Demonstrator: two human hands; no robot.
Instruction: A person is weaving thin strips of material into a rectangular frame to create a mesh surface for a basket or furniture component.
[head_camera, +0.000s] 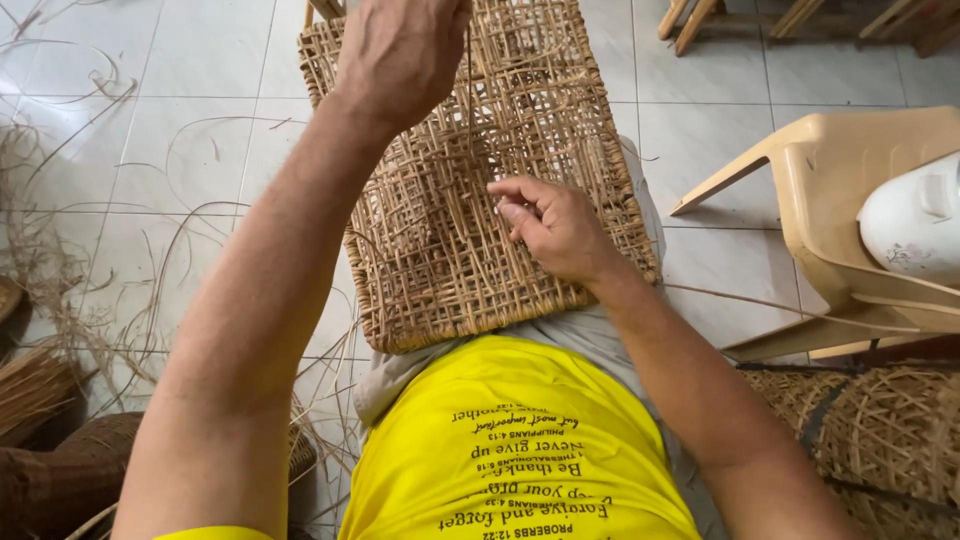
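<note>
A tan woven rattan panel (440, 250) rests on my lap, its open lattice running away from me. My left hand (400, 50) is raised above the panel's far part, closed on a thin rattan strand (469, 110) that runs straight down into the weave. My right hand (550, 225) lies on the panel's right side, fingers curled and pinching at the weave near where the strand enters. My yellow shirt (520, 440) fills the lower middle.
Loose rattan strips (90, 230) litter the white tiled floor at left. A beige plastic chair (850, 210) with a white object (915, 220) on it stands at right. Woven baskets sit at lower right (880, 430) and lower left (60, 470). Wooden legs (700, 20) show at top.
</note>
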